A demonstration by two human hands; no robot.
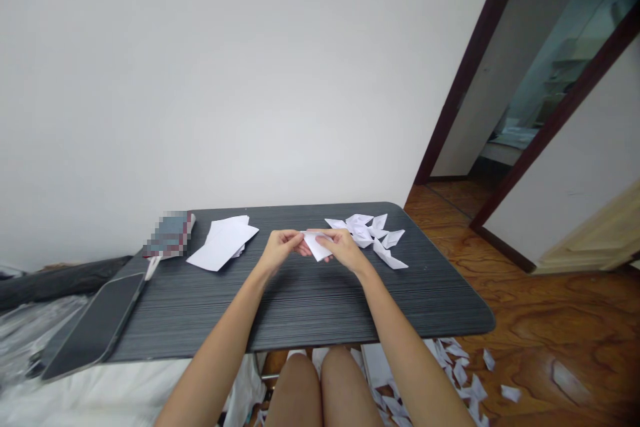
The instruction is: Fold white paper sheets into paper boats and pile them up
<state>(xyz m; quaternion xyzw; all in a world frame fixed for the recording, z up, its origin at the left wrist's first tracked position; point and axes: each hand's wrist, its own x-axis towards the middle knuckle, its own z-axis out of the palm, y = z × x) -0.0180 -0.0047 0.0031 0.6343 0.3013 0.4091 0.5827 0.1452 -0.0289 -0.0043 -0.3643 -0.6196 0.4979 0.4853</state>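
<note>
A small folded piece of white paper [317, 248] is held between both hands above the dark table, its pointed end toward me. My left hand [284, 249] pinches its left corner between thumb and fingers. On the other side my right hand [344, 245] grips it, thumb on top and fingers underneath. Several folded white paper boats [364, 229] lie in a loose cluster just right of my right hand. To the left, apart from my left hand, rests a stack of flat white paper sheets [223, 245].
The dark wood-grain table [320, 310] stands against a white wall. At its left are a blurred book-like object [169, 236] and a black tablet-like panel [97, 320]. Many folded paper pieces [470, 390] litter the wooden floor at lower right. A doorway opens at right.
</note>
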